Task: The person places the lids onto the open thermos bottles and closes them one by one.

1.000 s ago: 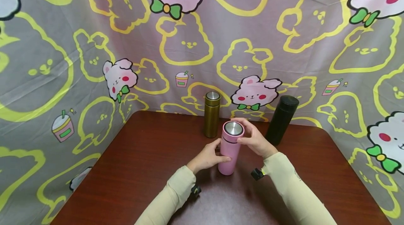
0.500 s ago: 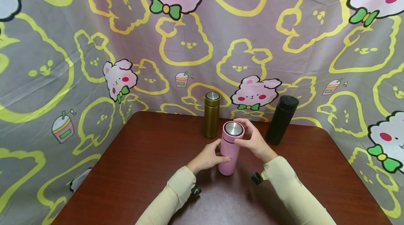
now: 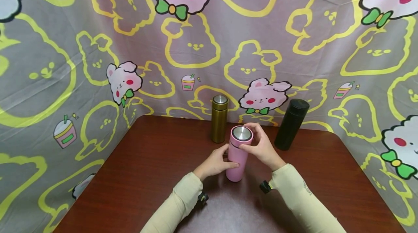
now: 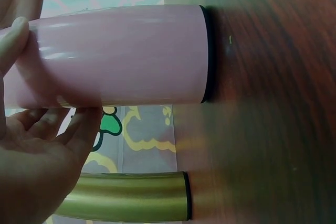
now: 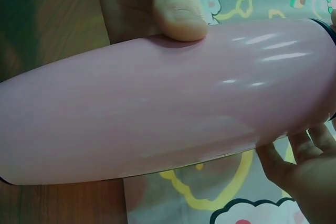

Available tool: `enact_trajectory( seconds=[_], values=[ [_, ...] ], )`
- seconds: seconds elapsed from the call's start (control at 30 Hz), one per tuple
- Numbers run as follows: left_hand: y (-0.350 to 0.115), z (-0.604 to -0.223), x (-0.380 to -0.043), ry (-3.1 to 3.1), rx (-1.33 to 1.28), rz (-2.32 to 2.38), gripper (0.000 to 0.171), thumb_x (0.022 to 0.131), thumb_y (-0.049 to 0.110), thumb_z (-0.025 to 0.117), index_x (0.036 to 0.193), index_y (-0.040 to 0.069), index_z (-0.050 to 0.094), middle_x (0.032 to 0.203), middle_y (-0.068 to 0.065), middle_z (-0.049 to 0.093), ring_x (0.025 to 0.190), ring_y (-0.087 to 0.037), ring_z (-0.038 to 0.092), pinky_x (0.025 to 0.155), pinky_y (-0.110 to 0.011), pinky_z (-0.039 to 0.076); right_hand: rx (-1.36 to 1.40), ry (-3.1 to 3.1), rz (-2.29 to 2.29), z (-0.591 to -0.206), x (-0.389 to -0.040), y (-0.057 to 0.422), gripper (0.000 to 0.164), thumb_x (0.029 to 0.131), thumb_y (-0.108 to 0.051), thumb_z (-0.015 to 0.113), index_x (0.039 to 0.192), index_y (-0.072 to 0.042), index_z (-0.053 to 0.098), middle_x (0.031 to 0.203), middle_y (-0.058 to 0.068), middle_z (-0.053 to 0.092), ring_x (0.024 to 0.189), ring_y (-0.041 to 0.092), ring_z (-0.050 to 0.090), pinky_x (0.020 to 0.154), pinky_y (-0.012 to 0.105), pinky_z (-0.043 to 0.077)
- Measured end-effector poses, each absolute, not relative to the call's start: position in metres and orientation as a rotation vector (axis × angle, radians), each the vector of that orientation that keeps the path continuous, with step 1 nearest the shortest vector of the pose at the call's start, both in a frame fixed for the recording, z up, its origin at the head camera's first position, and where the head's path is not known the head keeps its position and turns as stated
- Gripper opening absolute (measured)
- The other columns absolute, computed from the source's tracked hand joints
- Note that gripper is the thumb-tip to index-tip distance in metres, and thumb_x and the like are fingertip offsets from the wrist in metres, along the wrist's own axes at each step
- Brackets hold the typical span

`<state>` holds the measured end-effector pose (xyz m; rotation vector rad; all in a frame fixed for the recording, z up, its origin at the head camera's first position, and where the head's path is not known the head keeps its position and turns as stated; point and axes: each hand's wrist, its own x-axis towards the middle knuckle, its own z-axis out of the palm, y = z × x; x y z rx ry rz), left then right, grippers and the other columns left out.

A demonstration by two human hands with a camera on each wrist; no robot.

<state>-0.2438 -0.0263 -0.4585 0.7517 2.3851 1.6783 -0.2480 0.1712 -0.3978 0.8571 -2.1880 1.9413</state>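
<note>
A pink thermos flask [image 3: 236,173] stands upright on the table, topped by a pink lid [image 3: 234,142] with a shiny steel disc. My left hand [image 3: 212,163] grips the flask's body from the left, its thumb [image 5: 181,19] across the near side. On the lid's right side, my right hand [image 3: 265,150] holds on with the thumb in front near the dark seam and fingers behind. The left wrist view shows the flask's black base ring [image 4: 209,53] at the table. Fingertips behind the flask are partly hidden.
A gold thermos flask [image 3: 219,122] stands behind and left of the pink one. Farther right is a black flask [image 3: 292,124], close beyond my right hand. Patterned cloth [image 3: 196,29] hangs around the brown wooden table [image 3: 140,160].
My right thumb has slid leftward across the front of the lid, and the right wrist has shifted slightly left. The left hand and the flask's body stay in place.
</note>
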Motion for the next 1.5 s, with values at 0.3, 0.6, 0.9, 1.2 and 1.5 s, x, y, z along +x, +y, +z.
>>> enact_trajectory(
  seconds=[0.3,0.6,0.9,1.2,1.5],
  values=[
    [-0.026,-0.456,-0.243,2.400,0.751,1.664,0.055,0.078,0.017,0.079,0.126,0.010,0.052,0.117,-0.001,0.061,0.111,-0.017,0.056,0.087,-0.025,0.047,0.825,-2.166,1.937,-0.398,-0.248,0.168,0.062,0.076,0.004,0.073,0.126,0.001,0.038,0.117,0.010,0.049,0.108,0.018,0.050,0.090,0.026,0.043],
    [-0.026,-0.455,-0.243,2.392,0.743,1.669,0.053,0.078,0.018,0.079,0.124,0.010,0.052,0.116,-0.001,0.061,0.111,-0.016,0.056,0.087,-0.027,0.047,1.130,-2.079,2.181,-0.397,-0.254,0.173,0.073,0.082,-0.006,0.065,0.143,-0.002,0.024,0.138,0.014,0.040,0.121,0.020,0.045,0.096,0.033,0.041],
    [-0.027,-0.457,-0.243,2.410,0.696,1.631,0.055,0.079,0.021,0.079,0.126,0.011,0.052,0.119,-0.001,0.060,0.112,-0.018,0.055,0.090,-0.033,0.047,1.620,-1.755,2.534,-0.395,-0.270,0.177,0.070,0.076,0.006,0.031,0.145,0.006,0.020,0.146,0.021,0.032,0.129,0.030,0.037,0.105,0.043,0.030],
    [-0.027,-0.458,-0.242,2.402,0.696,1.642,0.054,0.078,0.020,0.079,0.124,0.009,0.052,0.117,-0.001,0.060,0.111,-0.018,0.055,0.088,-0.028,0.047,1.565,-1.805,2.545,-0.398,-0.272,0.178,0.069,0.074,0.006,0.034,0.143,0.003,0.029,0.140,0.013,0.045,0.127,0.029,0.042,0.104,0.044,0.032],
    [-0.027,-0.456,-0.242,2.416,0.723,1.643,0.052,0.078,0.020,0.079,0.123,0.009,0.053,0.115,-0.001,0.061,0.109,-0.016,0.056,0.087,-0.028,0.047,1.492,-1.847,2.495,-0.399,-0.270,0.180,0.065,0.077,0.006,0.036,0.141,0.000,0.032,0.135,0.009,0.046,0.121,0.024,0.045,0.099,0.040,0.039]
  ],
)
